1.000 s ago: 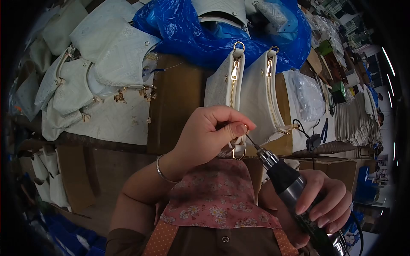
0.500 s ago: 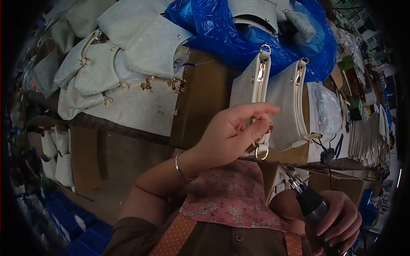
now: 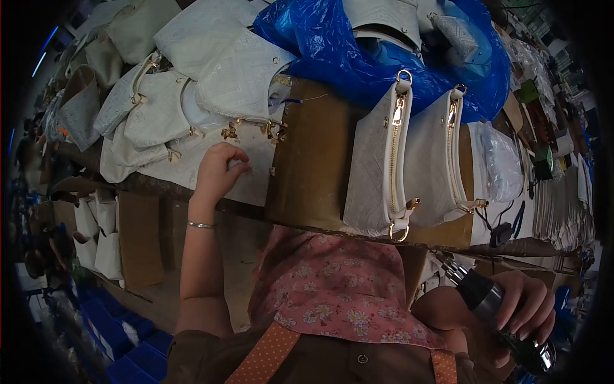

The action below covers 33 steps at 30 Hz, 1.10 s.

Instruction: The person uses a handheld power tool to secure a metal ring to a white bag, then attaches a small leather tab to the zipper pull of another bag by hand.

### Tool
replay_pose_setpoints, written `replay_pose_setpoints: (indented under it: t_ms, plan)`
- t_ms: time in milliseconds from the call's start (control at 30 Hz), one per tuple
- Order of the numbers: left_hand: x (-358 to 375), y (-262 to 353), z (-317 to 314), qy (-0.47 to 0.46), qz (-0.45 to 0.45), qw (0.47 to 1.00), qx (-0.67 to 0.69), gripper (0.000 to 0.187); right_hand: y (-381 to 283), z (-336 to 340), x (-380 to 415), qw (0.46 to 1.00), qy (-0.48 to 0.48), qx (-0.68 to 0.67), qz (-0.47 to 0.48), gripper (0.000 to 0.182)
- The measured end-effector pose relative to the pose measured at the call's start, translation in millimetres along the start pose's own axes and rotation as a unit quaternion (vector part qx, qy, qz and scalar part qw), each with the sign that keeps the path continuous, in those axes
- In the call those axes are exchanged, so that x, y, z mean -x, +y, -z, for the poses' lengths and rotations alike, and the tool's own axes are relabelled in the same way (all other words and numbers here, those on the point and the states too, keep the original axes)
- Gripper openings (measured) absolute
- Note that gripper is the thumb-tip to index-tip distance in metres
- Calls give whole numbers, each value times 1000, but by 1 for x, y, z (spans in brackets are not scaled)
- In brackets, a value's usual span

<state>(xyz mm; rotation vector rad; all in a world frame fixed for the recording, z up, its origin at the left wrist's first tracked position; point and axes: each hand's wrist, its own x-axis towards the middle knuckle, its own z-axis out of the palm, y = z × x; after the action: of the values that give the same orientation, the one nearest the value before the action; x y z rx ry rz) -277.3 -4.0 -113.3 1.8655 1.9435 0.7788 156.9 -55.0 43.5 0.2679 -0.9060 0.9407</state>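
Observation:
My left hand (image 3: 220,168) is over the white sheet (image 3: 249,191) on the left of the bench, its fingers curled towards the thumb; whatever is between them is too small to make out. Gold metal fittings (image 3: 230,132) lie just beyond it. Low at the right, my right hand (image 3: 526,306) is wrapped around a black electric screwdriver (image 3: 481,296), its bit end pointing up and left. Two white handbags, a nearer one (image 3: 374,169) and another (image 3: 432,163), stand side by side on the brown board, with gold zips and rings; neither hand touches them.
More white bags (image 3: 157,105) are piled at the back left. A blue plastic bag (image 3: 320,48) with white bags lies behind. At right are a clear plastic packet (image 3: 502,153), a black cable switch (image 3: 501,234) and stacked pale pieces (image 3: 559,205). A cardboard box (image 3: 142,240) stands below left.
My left hand has moved away from the nearer handbag, leftwards to the white sheet beside the gold fittings. The screwdriver in my right hand has shifted slightly right and tilted more to the left.

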Motion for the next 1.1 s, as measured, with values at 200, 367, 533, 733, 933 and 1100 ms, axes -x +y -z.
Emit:
replay_pose_setpoints:
  t_ms: [200,367,533,733,933,1100]
  plan:
    - [-2,1,-6,22,-39,998,-48,10,17,-5,6,991,59,-56,107,45]
    - [8,4,-10,94,51,991,86,8,-13,2,0,994,13,70,-85,45]
    - [7,14,-11,111,115,977,140,6,-11,0,1,995,30,61,-75,46]
    - [3,3,-18,124,114,941,293,9,42,-30,-4,999,-1,40,3,45]
    - [26,89,4,42,34,879,473,3,19,-13,13,996,73,-24,33,49]
    - [72,185,-12,-205,-64,760,613,8,35,-32,10,987,159,-6,36,52]
